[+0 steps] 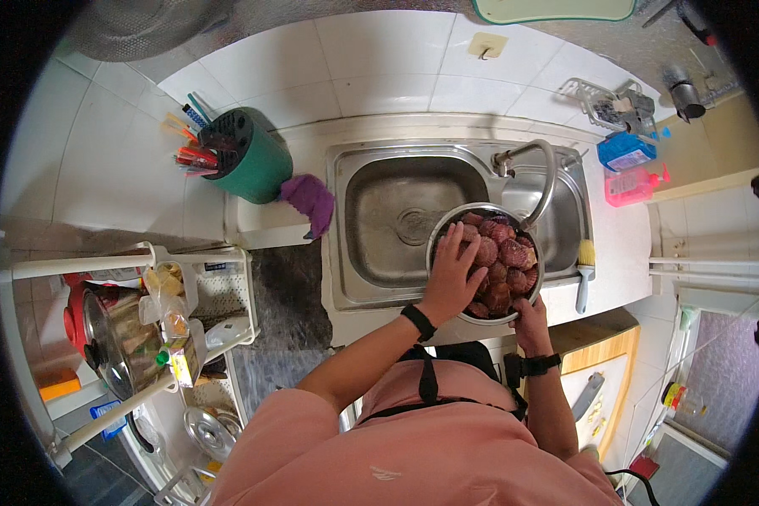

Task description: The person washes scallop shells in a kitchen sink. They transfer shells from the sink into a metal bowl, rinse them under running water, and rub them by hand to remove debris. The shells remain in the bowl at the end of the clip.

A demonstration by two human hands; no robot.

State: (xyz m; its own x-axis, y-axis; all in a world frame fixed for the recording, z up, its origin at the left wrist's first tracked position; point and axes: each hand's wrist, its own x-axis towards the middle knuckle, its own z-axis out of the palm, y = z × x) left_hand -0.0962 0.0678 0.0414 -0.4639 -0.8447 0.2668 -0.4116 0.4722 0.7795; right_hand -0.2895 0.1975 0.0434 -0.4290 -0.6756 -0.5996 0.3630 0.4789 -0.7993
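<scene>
A round metal bowl (432,243) full of reddish-purple scallop shells (498,253) is over the front right of the stainless-steel sink (379,253). My left hand (453,272) lies across the bowl's left side, fingers apart and touching the shells. At the near right rim, my right hand (532,326) grips the bowl with the thumb on top; its other fingers are mostly hidden. The curved spout of the faucet (547,171) comes down to the bowl's upper right edge. I cannot tell whether water is running.
A pastry brush (585,272) lies right of the sink. Beyond it stand a blue bottle (626,152) and a pink pump bottle (629,187). On the left are a green utensil holder (253,158), a purple cloth (310,199) and a white shelf rack (250,297). A knife (588,395) rests on a cutting board (609,405).
</scene>
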